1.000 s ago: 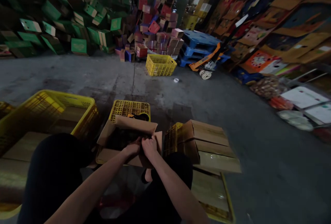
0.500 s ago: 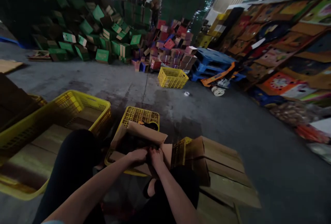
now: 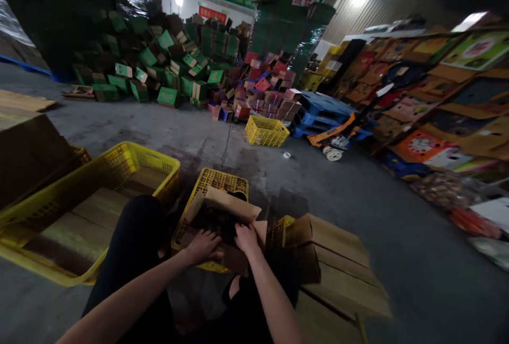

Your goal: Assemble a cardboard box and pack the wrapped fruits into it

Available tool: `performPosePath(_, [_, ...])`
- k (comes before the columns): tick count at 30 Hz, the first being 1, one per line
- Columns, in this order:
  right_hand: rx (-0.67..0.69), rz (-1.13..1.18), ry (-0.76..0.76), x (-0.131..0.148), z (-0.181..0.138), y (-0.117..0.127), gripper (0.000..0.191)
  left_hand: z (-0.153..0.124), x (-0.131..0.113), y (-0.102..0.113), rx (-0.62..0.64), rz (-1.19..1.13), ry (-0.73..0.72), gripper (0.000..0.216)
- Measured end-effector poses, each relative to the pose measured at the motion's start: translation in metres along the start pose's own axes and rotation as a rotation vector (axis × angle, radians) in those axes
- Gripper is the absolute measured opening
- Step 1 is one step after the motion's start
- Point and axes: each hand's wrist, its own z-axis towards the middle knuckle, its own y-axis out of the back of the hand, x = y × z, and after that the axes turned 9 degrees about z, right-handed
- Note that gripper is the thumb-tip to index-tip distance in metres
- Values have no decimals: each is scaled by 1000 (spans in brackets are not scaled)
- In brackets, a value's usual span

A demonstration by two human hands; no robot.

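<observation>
An open brown cardboard box (image 3: pixel 230 205) with dark contents sits in a small yellow plastic crate (image 3: pixel 217 181) on the floor in front of me. My left hand (image 3: pixel 202 246) lies on the box's near flap with its fingers spread. My right hand (image 3: pixel 245 238) rests beside it at the box's near edge, fingers bent down onto the cardboard. Nothing I can make out is held in either hand. My dark-clad knees frame the crate on both sides.
A large yellow crate (image 3: pixel 131 158) lined with cardboard stands to the left. Brown boxes (image 3: pixel 330 248) are stacked at my right. Farther off are another yellow crate (image 3: pixel 266 131), blue pallets (image 3: pixel 318 106), a pallet jack (image 3: pixel 332 142), piles of green and red boxes, and flattened cartons along the right wall.
The view has tilted upward, showing more of the warehouse. My hands, pressed together at the box edge before, have moved apart and flattened onto the near flap.
</observation>
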Motion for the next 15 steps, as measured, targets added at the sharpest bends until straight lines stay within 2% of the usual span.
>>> performPosePath(1, [-53,10,-16,0,-4,5,34,0,-1,-2,-12,-11,14,50])
performPosePath(4, [-333,80,-164,-7,-21,12,38,-1,4,-3,-46,-74,48,46])
performPosePath(6, [-427,154,-301,-14,-34,8,45,-1,15,0,-130,-99,79,46])
performPosePath(8, [-351,226,-406,-21,-44,-1,53,-2,31,1,-260,-78,163,50])
performPosePath(10, [-231,302,-471,-25,-49,-11,62,-2,49,-2,-338,-73,313,61])
performPosePath(13, [-114,455,-502,-29,-49,-22,70,-1,66,-13,-340,-142,398,73])
performPosePath(15, [-125,592,-501,-35,-48,-27,74,-1,70,-20,-319,-190,426,75])
